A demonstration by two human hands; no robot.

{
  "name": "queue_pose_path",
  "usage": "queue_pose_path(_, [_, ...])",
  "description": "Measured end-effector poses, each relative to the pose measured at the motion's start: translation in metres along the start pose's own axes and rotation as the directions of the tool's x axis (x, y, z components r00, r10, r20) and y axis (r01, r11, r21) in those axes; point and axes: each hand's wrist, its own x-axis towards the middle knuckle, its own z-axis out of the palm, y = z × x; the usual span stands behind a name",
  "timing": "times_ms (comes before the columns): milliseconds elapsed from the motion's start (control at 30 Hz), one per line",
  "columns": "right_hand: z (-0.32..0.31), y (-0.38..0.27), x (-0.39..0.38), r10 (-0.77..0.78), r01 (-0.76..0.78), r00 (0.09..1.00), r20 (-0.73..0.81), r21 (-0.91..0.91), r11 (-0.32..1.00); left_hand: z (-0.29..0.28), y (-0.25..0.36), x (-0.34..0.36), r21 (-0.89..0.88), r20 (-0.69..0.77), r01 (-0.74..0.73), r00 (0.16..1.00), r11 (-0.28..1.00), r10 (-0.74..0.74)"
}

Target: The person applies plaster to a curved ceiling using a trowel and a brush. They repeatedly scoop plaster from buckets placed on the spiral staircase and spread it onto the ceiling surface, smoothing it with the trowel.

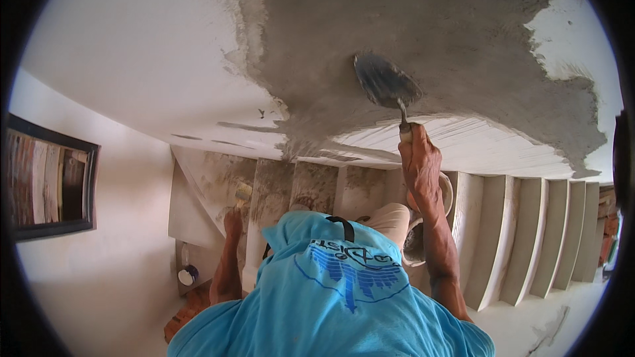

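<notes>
My right hand (419, 158) grips the handle of a pointed metal trowel (383, 79), whose blade lies against wet grey plaster (423, 13) spread over the white wall (132, 39). A round bucket (415, 246) with grey mix sits behind my right forearm, partly hidden. Lower down on the left, my left hand (233, 223) is closed on the handle of a small pale flat-bladed tool (243, 195), held over the stained steps. My blue shirt hides part of what lies below.
Stairs (526, 244) run across the lower view under the plastered wall, their stained landing (198, 178) at left. A dark-framed window (49, 178) is in the left wall. A small white container (187, 276) and some bricks (185, 314) lie at lower left.
</notes>
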Motion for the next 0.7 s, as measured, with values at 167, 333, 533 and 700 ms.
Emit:
queue_pose_path(167, [0.029,0.041,-0.051,-0.008,0.029,0.980,0.200,-0.100,0.995,-0.015,0.027,-0.022,0.062,0.019,0.032,0.999,0.998,-0.034])
queue_pose_path(333, [0.059,0.044,-0.076,-0.034,0.036,0.965,0.259,-0.002,0.999,-0.015,0.025,-0.038,0.245,0.006,-0.151,0.988,0.958,0.155])
queue_pose_path(533, [0.095,0.040,-0.071,-0.006,0.022,0.952,0.305,-0.048,0.999,-0.019,0.046,-0.037,0.192,0.016,-0.070,0.998,0.979,0.068])
queue_pose_path(700, [0.105,0.024,-0.061,0.016,0.017,0.935,0.355,-0.089,0.996,-0.001,-0.012,-0.047,0.232,-0.005,-0.173,0.984,0.957,0.179])
